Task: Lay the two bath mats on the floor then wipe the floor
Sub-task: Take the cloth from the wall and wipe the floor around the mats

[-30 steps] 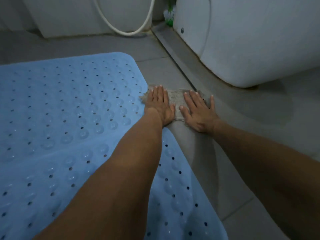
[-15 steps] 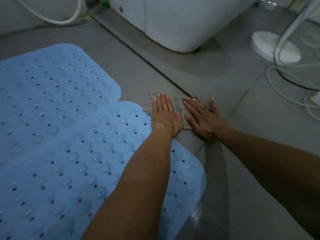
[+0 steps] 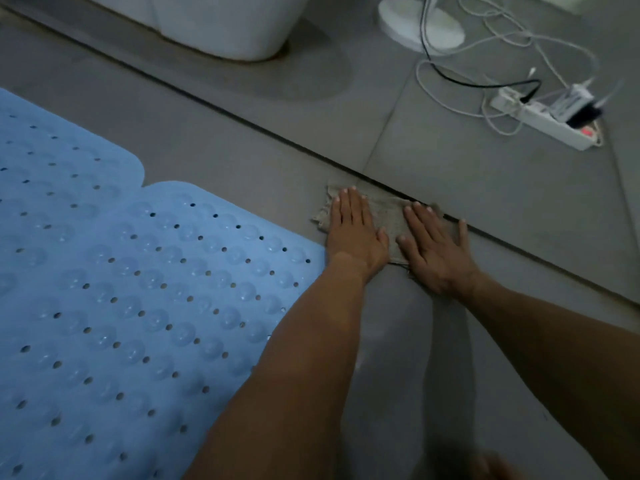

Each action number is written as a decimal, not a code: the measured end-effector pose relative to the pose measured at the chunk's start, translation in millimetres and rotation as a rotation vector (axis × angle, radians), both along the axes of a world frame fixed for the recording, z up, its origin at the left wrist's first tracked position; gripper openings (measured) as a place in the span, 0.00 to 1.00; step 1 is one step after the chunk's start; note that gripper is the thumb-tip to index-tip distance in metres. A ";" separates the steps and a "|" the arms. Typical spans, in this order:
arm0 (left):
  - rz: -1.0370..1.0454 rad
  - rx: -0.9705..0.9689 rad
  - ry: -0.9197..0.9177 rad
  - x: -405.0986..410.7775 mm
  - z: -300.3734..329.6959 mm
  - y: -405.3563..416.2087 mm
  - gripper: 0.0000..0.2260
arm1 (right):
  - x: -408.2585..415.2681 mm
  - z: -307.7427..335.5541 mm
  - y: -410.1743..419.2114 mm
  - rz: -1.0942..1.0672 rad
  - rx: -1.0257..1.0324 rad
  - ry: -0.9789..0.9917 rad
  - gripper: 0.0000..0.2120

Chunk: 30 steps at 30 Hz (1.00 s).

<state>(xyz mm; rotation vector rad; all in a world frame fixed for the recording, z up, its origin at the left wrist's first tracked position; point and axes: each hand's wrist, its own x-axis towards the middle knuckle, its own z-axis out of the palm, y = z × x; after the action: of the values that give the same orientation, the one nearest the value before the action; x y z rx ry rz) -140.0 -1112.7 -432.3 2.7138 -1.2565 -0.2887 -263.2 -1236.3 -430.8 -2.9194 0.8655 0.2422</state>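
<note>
Head view: a person kneels over a grey tiled floor [image 3: 450, 161], both arms reaching up the middle of the frame.
Left hand [image 3: 356, 233]: flat, fingers straight and together, pressing the left part of the cloth; gripping nothing.
Right hand [image 3: 436, 251]: flat too, fingers spread, thumb out to the right, pressing the cloth's right part.
Cloth [image 3: 389, 216]: small, tan, pinned under both palms at centre frame, its long axis running left to right, its far edge touching the dark groove [image 3: 242, 119] that crosses the floor diagonally.
Mats [image 3: 121, 289]: two blue ones lie flat at the left, overlapping; the near one's corner is just beside the left wrist.
Key relation: bare floor lies right of the cloth and toward the kneeler; I judge the wipe goes there.
Hazard: a power strip [image 3: 543, 119] and cables lie at upper right.
</note>
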 end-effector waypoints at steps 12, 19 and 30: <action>-0.310 0.080 -0.002 -73.0 0.4 23.1 0.32 | -102.7 -6.4 55.5 -0.277 0.053 -0.053 0.33; -0.434 0.161 -0.007 -103.9 8.8 87.8 0.32 | -144.4 -4.0 136.8 -0.349 0.088 -0.056 0.34; -0.411 0.181 -0.030 -135.2 8.9 149.2 0.31 | -171.7 -4.8 187.7 -0.309 0.141 -0.050 0.35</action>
<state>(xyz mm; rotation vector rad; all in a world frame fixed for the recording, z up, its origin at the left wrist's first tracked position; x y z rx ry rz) -275.2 -963.5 -423.4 2.5820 -1.8785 -0.4234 -434.8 -1048.5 -435.6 -2.6049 1.2186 0.1967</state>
